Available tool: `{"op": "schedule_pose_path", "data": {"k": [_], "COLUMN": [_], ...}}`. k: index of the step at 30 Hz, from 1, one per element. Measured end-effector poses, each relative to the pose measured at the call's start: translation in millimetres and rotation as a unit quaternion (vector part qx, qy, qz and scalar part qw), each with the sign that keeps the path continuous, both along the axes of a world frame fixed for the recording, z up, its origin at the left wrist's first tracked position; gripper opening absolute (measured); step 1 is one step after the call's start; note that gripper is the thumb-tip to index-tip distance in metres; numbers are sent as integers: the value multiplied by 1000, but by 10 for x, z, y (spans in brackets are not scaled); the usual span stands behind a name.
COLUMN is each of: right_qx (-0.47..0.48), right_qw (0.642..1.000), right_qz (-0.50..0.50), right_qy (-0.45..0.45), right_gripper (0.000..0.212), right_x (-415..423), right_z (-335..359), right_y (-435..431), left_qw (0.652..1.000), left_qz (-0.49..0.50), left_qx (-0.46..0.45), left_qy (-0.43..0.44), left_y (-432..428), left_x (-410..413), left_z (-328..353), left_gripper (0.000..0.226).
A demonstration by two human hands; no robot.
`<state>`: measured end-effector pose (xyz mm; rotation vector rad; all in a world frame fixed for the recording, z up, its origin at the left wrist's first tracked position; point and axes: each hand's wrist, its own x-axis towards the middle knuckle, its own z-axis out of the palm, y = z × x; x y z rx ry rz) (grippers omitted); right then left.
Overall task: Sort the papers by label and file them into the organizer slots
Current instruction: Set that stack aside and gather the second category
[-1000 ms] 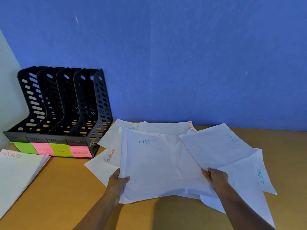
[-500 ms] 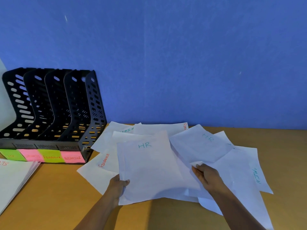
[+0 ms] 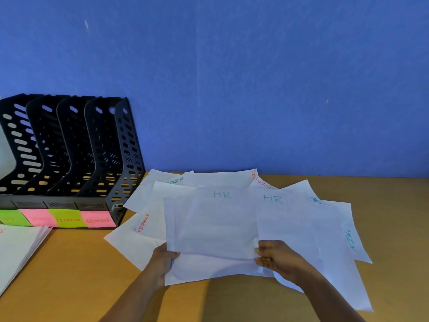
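- HR sheets [image 3: 216, 226]: thin, limp paper, very light; lie atop the loose pile [image 3: 325, 231] on the counter [image 3: 69, 275], right of the organizer [image 3: 69, 159].
- Left hand [image 3: 162, 261]: grip pinched on the sheets' lower-left edge.
- Right hand [image 3: 278, 259]: grip pinched on the lower-right corner.
- Expect sag and slip btwn sheets; hold both near-edge corners, keep edges squared.
- Creases easily; use min. pressure.

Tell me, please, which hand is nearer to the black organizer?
Left. The left hand grips the HR sheets' near-left edge, closer to the organizer; the right hand holds them farther right.
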<state>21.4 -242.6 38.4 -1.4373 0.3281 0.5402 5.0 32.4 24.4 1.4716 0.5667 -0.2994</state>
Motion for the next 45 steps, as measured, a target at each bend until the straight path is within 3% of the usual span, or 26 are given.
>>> {"op": "schedule_pose_path", "data": {"k": [6, 10, 15, 18, 20, 22, 26, 29, 32, 36, 42, 45], "right_qx": [-168, -282, -335, -346, -362, -419, -534, -588, -589, -573, -511, -467], "right_qw": [984, 950, 926, 922, 917, 889, 834, 806, 804, 812, 847, 870], "right_qz": [63, 123, 156, 124, 50, -22, -62, -58, -86, -109, -134, -144], "right_qy": [-14, -47, -76, -118, -161, -182, -126, -28, 18, 35, 59, 58], "right_gripper": [21, 29, 36, 33, 28, 24, 27, 54, 76, 89, 94, 86], "right_x": [-39, -6, 42, 33, 22, 29, 21, -10, -7, 37, 106, 119], "right_z": [-3, -19, -65, -78, -114, -191, -273, -247, -243, -272, -281, -273], "right_y": [79, 135, 199, 181, 84, -89, -455, -633, -712, -768, -821, -808], "left_qw": [992, 997, 999, 999, 999, 999, 999, 999, 999, 998, 998, 998], "left_qz": [109, 63, 26, 29, 34, 41, 47, 48, 48, 45, 39, 35], "left_qx": [-57, -53, -30, -22, -5, 3, 18, 17, 21, 32, 43, 45], "left_qy": [21, 1, -12, -10, -9, -14, -13, -14, -9, -7, -1, -1], "left_y": [-68, -79, -77, -69, -52, -42, -21, -44, -59, -49, -75, -66], "left_x": [46, -5, -52, -67, -80, -97, -107, -107, -119, -98, -114, -119], "left_z": [19, 29, -13, -40, -63, -74, -93, -92, -83, -120, -94, -96], "left_gripper": [44, 43, 48, 48, 48, 47, 46, 44, 45, 43, 40, 41]}}
